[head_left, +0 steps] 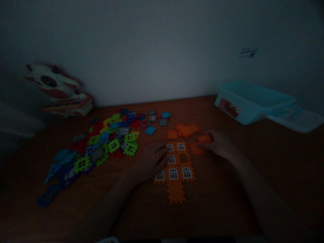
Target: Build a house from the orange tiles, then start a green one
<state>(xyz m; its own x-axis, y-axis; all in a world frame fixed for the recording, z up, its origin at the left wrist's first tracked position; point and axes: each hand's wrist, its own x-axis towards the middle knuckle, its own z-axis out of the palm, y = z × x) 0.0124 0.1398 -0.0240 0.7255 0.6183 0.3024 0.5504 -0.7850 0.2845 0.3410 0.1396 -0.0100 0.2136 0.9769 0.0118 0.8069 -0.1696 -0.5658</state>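
Note:
An assembly of orange interlocking building tiles (176, 190) lies flat on the table, several of them holding white arched window frames and one having an open hole. My left hand (150, 162) is at its left edge, fingers and thumb closed against the tiles and hiding part of that side. My right hand (219, 143) pinches an orange building tile (204, 138) just right of the assembly. Under and beside that tile lies another orange tile (196, 149). Behind the assembly sits a small heap of loose orange tiles (187, 129).
A pile of mixed-colour tiles (111, 145) spreads across the left of the wooden table (207, 206). Grey and blue tiles (163, 122) lie at the back middle. A toy cow with a keyboard (68, 104) stands back left. A light-blue bin (248, 111) and a lid (301, 119) are back right.

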